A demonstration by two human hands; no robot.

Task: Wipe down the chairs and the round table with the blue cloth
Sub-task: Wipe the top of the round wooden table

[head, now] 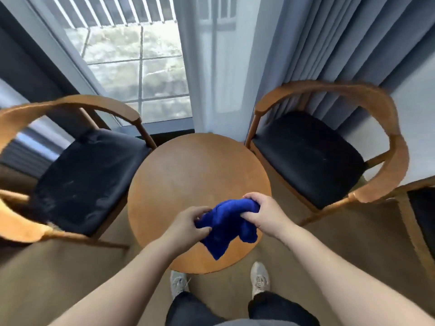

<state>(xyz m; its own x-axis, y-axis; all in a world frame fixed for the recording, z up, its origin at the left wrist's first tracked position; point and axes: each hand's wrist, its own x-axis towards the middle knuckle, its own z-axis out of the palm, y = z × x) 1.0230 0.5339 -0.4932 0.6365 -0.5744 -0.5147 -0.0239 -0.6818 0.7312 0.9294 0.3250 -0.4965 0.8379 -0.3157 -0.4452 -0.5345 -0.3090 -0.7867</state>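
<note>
While both hands were bunched into the blue cloth (226,222), it hung over the near half of the round table (193,170), so I figured the tabletop was the closest surface to start on. My left hand (190,223) pinched one end between thumb and fingers and my right hand (261,216) had its fingers curled round the other. That left the cloth's long axis running left to right, with a loose corner drooping toward me. I couldn't tell if that corner was actually touching the wood. The cloth looked soft and plush, all crumpled up. The table was a smooth flat wooden disc with a dull finish. The left chair (89,175) sat just beside the table on my left hand's side and the right chair (306,156) on my right hand's side. Both had curved wooden hoop backs and dark padded seats, kinda leathery, with pale scuffs or dust on them.
</note>
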